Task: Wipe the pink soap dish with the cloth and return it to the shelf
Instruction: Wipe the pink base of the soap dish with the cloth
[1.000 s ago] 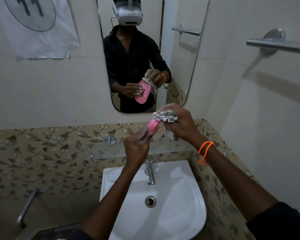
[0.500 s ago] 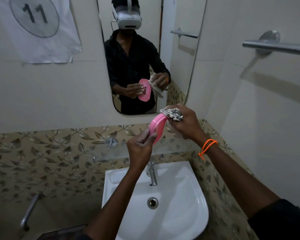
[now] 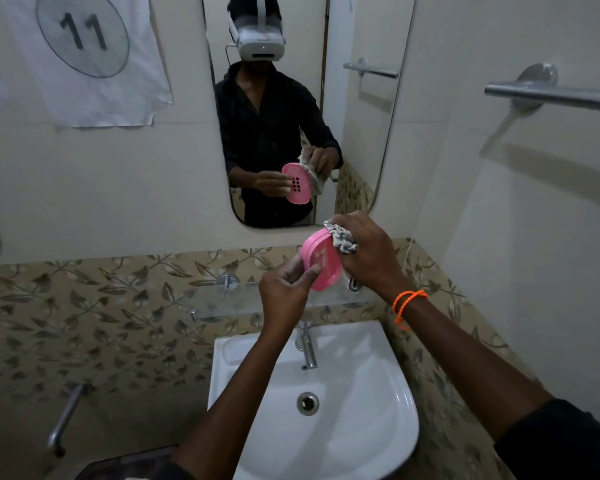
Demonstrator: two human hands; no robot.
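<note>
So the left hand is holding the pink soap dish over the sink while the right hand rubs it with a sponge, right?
Not quite. In the head view the right hand rubs the pink soap dish with a crumpled cloth, not a sponge. The rest stands: the left hand holds the dish above the sink.

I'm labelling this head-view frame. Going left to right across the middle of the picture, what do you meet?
Paper sheet marked 11 → left hand → pink soap dish → cloth → right hand → orange wristband → towel bar.
</note>
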